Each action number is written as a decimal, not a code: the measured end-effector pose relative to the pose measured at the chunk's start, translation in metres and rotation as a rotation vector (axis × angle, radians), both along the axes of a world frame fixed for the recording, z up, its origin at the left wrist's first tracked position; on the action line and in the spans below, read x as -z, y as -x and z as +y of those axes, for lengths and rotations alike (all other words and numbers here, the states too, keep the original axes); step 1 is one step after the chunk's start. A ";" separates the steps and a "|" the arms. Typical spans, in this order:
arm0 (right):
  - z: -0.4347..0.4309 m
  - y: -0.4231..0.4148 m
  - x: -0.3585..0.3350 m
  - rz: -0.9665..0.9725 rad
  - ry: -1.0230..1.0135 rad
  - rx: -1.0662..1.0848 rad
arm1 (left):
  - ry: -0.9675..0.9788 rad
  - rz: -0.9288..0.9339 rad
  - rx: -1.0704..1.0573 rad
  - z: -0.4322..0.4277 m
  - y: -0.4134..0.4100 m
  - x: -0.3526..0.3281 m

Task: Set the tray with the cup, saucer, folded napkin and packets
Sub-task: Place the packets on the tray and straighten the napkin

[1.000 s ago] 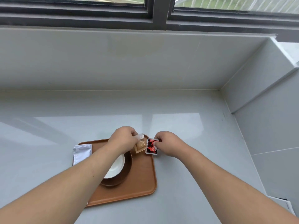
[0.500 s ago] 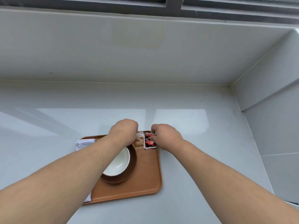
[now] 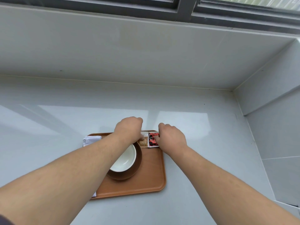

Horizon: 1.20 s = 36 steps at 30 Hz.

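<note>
A brown tray (image 3: 146, 184) lies on the grey counter. On it a white cup (image 3: 126, 159) sits in a dark brown saucer (image 3: 129, 173), partly under my left forearm. A white folded napkin (image 3: 90, 140) lies at the tray's left edge, mostly hidden by that arm. In the tray's far right corner a tan packet (image 3: 144, 141) and a red-and-black packet (image 3: 153, 140) lie side by side. My left hand (image 3: 128, 129) pinches the tan packet. My right hand (image 3: 172, 138) has its fingertips on the red packet.
The grey counter (image 3: 203, 143) runs back to a low tiled wall under a dark-framed window (image 3: 185, 7). A tiled side wall (image 3: 267, 88) closes the right side. Something white (image 3: 287, 208) shows at the counter's lower right edge.
Both hands carried the two packets from just off the tray's far right corner down onto it. The packets now lie flat, side by side, next to the saucer.
</note>
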State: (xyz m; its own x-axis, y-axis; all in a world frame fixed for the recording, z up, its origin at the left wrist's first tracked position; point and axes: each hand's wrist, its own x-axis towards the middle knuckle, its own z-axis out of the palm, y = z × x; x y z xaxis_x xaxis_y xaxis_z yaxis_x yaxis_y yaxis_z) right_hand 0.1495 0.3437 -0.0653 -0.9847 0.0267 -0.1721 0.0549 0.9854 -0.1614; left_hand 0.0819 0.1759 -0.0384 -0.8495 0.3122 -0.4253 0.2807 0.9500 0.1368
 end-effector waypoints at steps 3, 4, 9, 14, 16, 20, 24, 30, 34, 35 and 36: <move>-0.002 -0.013 -0.001 0.075 0.026 -0.070 | -0.020 0.020 0.031 0.000 -0.007 -0.001; -0.002 -0.019 0.000 0.111 0.020 -0.112 | -0.028 0.028 0.051 0.000 -0.010 -0.002; -0.004 -0.058 0.013 0.159 -0.013 -0.279 | -0.054 0.004 0.222 -0.004 -0.040 0.001; -0.008 -0.064 0.013 0.097 0.002 -0.228 | -0.012 -0.018 0.292 -0.010 -0.051 0.001; -0.011 -0.062 0.010 0.067 0.002 -0.211 | -0.011 -0.032 0.296 -0.010 -0.051 -0.001; -0.015 -0.061 0.003 0.023 -0.003 -0.201 | -0.038 -0.005 0.274 -0.013 -0.053 -0.003; -0.017 -0.052 -0.011 0.056 0.044 -0.196 | -0.221 0.211 0.164 -0.032 -0.058 -0.009; -0.039 -0.014 -0.044 0.107 0.226 -0.065 | -0.389 0.288 -0.014 -0.083 -0.062 -0.023; -0.082 0.004 -0.069 0.033 0.338 -0.094 | -0.367 0.227 -0.118 -0.118 -0.063 -0.029; -0.093 0.005 -0.074 0.022 0.343 -0.131 | -0.357 0.213 -0.142 -0.125 -0.064 -0.031; -0.107 0.005 -0.078 0.009 0.354 -0.175 | -0.363 0.185 -0.190 -0.135 -0.064 -0.034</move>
State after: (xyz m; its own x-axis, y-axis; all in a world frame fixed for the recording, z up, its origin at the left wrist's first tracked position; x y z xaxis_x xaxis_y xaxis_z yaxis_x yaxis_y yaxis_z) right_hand 0.1449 0.2364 0.0124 -0.9706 -0.2015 -0.1317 -0.1122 0.8628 -0.4930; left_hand 0.1464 0.0412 -0.0046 -0.9575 0.2446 -0.1529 0.1572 0.8869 0.4343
